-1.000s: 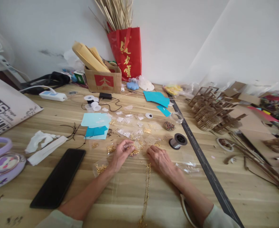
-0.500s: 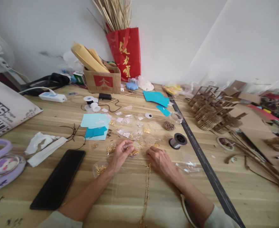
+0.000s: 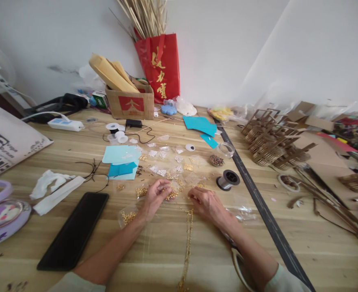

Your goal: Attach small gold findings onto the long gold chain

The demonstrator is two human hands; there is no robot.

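Observation:
My left hand [image 3: 154, 198] rests on the wooden table [image 3: 288, 259] with its fingers pinched on a small clear bag of gold beads [image 3: 172, 194]. My right hand [image 3: 205, 203] lies palm down just right of it, fingers curled on the table beside more small bags; whether it holds anything I cannot make out. A gold chain [image 3: 187, 247] runs from between the hands toward me. Several little clear bags of gold and silver parts [image 3: 163, 162] are scattered just beyond my fingers.
A black phone [image 3: 74, 230] lies left of my arm. A wire spool [image 3: 228, 179] and a bead jar [image 3: 217, 160] sit to the right. Blue paper [image 3: 121, 159], a cardboard box [image 3: 132, 103], a red bag [image 3: 160, 67] and wooden lattice models [image 3: 270, 140] stand farther back.
Both hands stay almost in place; the fingers shift slightly on the small bags. The view has drifted a little.

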